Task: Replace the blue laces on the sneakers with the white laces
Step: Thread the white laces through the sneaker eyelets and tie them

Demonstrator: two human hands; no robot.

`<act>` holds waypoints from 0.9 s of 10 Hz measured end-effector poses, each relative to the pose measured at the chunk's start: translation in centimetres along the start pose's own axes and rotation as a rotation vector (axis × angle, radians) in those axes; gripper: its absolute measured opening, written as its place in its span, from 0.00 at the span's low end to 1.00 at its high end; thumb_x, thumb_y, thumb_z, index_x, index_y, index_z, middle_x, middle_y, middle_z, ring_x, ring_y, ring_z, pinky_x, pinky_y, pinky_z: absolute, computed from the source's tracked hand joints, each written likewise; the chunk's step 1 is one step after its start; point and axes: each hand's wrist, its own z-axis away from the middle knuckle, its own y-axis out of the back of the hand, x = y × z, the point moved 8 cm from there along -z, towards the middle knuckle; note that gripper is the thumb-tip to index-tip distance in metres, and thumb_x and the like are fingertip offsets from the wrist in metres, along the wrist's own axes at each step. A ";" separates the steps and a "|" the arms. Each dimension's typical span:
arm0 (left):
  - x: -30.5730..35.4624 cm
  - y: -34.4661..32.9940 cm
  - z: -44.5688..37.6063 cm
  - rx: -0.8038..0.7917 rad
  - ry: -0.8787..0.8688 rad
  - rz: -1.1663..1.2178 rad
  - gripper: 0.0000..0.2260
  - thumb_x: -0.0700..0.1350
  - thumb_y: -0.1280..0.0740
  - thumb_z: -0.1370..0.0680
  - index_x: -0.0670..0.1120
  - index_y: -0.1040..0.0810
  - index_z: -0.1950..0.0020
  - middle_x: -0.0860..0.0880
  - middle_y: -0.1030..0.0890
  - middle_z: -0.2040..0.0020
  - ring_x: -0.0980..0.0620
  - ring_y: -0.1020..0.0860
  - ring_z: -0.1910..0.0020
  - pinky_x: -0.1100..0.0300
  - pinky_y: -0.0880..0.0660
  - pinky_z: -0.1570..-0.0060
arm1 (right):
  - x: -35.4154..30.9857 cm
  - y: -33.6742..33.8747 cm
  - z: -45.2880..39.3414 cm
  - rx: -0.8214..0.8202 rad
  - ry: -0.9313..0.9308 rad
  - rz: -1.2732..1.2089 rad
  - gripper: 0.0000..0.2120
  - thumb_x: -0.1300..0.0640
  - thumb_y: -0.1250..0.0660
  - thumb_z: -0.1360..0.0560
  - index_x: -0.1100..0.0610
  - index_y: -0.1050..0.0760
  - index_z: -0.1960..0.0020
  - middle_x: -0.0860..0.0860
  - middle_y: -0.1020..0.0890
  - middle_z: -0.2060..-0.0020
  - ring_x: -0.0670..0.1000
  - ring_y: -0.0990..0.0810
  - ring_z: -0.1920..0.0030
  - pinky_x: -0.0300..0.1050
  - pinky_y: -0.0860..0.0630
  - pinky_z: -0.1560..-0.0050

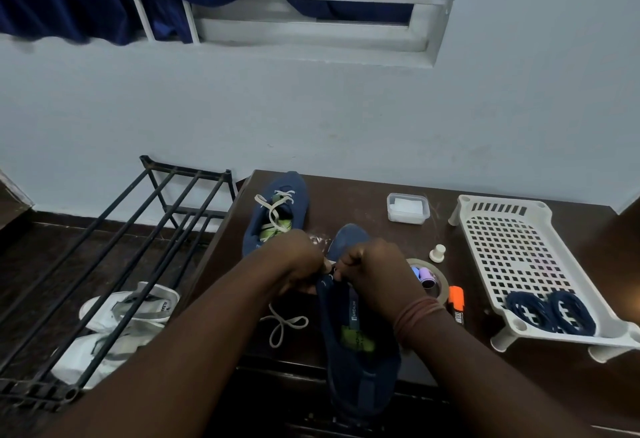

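Both forearms reach in from the bottom edge, meeting over a dark wooden table point(450, 250). Beneath them lies the near blue sneaker point(360, 361), heel toward the camera. At its tongue the left hand point(298, 261) and right hand point(374, 271) curl their fingers tight, pinching a white lace point(285, 325) whose loose loop trails left of the shoe. Behind, a second blue sneaker point(277, 215) already carries white lacing. Coiled blue laces point(550, 313) sit on a white perforated rack point(512, 243) at right.
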 end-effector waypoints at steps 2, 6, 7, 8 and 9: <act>0.3 0.6 0.8 0.039 -0.010 -0.036 0.10 0.39 0.32 0.22 0.35 0.21 0.43 0.44 0.19 0.61 0.50 0.20 0.67 0.59 0.19 0.68 | -0.4 -0.2 0.6 -0.006 -0.015 -0.079 0.07 0.62 0.29 0.27 0.55 0.14 0.53 0.50 0.13 0.57 0.49 0.16 0.58 0.39 0.23 0.53; -0.1 -1.2 0.6 -0.107 0.026 0.201 0.05 0.36 0.37 0.19 0.40 0.21 0.49 0.43 0.20 0.57 0.51 0.21 0.60 0.57 0.19 0.54 | 0.2 0.8 1.1 0.314 -0.054 -0.216 0.13 0.73 0.33 0.37 0.57 0.29 0.62 0.48 0.24 0.68 0.48 0.26 0.64 0.37 0.31 0.65; -0.1 -1.3 0.5 -0.119 0.020 0.210 0.05 0.36 0.37 0.19 0.41 0.21 0.49 0.43 0.20 0.54 0.50 0.21 0.57 0.54 0.19 0.49 | -0.1 0.8 1.3 0.334 -0.033 -0.165 0.13 0.72 0.33 0.37 0.55 0.30 0.63 0.48 0.25 0.69 0.48 0.27 0.68 0.40 0.31 0.66; -0.3 -1.2 0.4 -0.111 0.023 0.221 0.06 0.35 0.37 0.19 0.39 0.20 0.50 0.43 0.18 0.55 0.49 0.20 0.57 0.54 0.19 0.49 | 0.4 0.6 1.3 0.325 -0.076 -0.157 0.13 0.72 0.34 0.36 0.55 0.29 0.64 0.48 0.25 0.70 0.46 0.28 0.68 0.36 0.33 0.67; -0.5 -1.1 0.1 -0.093 0.021 0.223 0.08 0.39 0.34 0.19 0.37 0.19 0.44 0.43 0.18 0.54 0.49 0.19 0.57 0.53 0.18 0.49 | 0.7 0.9 1.2 0.295 -0.094 -0.193 0.12 0.72 0.34 0.34 0.56 0.28 0.64 0.47 0.24 0.69 0.44 0.26 0.65 0.31 0.32 0.66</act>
